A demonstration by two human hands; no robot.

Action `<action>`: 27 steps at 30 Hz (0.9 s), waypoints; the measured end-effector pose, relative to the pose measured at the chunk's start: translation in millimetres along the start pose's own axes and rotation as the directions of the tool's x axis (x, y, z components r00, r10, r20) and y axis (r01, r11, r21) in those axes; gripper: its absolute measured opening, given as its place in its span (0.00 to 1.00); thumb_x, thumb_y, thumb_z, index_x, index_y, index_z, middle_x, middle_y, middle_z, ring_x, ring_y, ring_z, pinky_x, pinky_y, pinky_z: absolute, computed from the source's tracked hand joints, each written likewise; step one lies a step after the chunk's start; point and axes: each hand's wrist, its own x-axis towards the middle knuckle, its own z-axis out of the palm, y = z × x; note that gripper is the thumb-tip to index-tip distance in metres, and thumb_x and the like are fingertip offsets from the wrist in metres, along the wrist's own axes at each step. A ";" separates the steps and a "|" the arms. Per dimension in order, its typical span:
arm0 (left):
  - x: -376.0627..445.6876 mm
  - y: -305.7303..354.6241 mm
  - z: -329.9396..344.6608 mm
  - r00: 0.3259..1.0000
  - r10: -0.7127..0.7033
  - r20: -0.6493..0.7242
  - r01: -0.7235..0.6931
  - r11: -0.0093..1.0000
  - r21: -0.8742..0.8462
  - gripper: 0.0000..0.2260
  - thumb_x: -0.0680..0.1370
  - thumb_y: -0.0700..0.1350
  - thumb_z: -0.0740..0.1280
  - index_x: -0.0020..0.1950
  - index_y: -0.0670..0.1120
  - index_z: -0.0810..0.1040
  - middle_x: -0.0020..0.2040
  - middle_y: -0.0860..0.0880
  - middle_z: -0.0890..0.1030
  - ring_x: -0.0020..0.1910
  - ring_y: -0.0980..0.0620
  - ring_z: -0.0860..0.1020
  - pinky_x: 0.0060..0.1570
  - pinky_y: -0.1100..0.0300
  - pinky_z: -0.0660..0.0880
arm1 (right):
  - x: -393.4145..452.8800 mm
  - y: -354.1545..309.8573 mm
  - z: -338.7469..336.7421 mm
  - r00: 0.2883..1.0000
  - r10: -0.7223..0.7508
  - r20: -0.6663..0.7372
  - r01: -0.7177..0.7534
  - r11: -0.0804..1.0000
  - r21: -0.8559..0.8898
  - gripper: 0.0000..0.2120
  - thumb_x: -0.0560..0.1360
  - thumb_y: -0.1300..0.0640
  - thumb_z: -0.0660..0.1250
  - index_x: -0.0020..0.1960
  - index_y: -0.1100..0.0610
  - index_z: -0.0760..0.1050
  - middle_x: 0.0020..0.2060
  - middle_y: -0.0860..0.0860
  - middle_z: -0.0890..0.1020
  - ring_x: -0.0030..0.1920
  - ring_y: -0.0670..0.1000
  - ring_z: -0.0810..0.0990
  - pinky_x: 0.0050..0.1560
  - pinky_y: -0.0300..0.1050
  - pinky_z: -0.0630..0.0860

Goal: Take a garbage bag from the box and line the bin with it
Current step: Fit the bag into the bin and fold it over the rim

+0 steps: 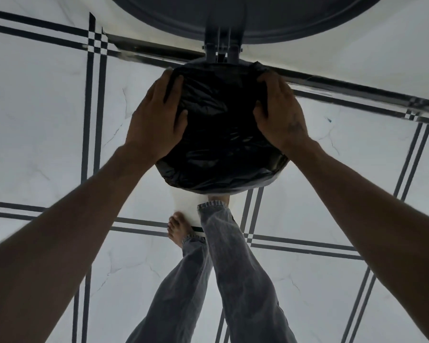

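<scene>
A white marble-look floor [47, 125], crossed by paired dark stripes, is seen beneath everything. A white bin [186, 206] is set on it, and a bare foot [177, 227] is planted on the floor against the bin's base.

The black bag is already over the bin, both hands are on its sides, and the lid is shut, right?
Almost. The lid is not shut: the head view shows it swung up and open behind the bin. The rest holds: the black bag is over the bin's rim, with the left hand and right hand on its sides.
</scene>
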 end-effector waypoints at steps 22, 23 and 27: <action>-3.5 -10.3 -17.4 0.695 -0.649 0.310 0.571 0.236 -0.786 0.13 0.82 0.55 0.59 0.60 0.54 0.79 0.55 0.58 0.80 0.55 0.63 0.77 0.57 0.66 0.72 | -9.9 14.0 -12.2 0.889 0.458 0.031 -0.424 0.794 0.436 0.14 0.83 0.46 0.56 0.58 0.52 0.77 0.46 0.42 0.77 0.50 0.45 0.77 0.50 0.34 0.73; -13.7 -13.2 -11.8 0.687 -0.695 0.212 0.529 0.278 -0.802 0.15 0.81 0.53 0.61 0.65 0.52 0.78 0.60 0.56 0.79 0.60 0.61 0.76 0.63 0.64 0.71 | -22.5 13.7 -10.8 0.880 0.475 -0.006 -0.422 0.788 0.448 0.17 0.81 0.45 0.58 0.65 0.52 0.74 0.51 0.42 0.76 0.56 0.46 0.77 0.58 0.37 0.73; -68.4 0.2 2.6 0.562 -0.824 -0.074 0.530 0.428 -0.732 0.17 0.76 0.47 0.64 0.65 0.48 0.76 0.57 0.51 0.76 0.56 0.54 0.76 0.59 0.59 0.75 | -78.8 3.3 -6.0 0.761 0.648 -0.013 -0.554 0.662 0.505 0.29 0.78 0.43 0.64 0.76 0.49 0.62 0.65 0.49 0.70 0.64 0.49 0.73 0.64 0.43 0.73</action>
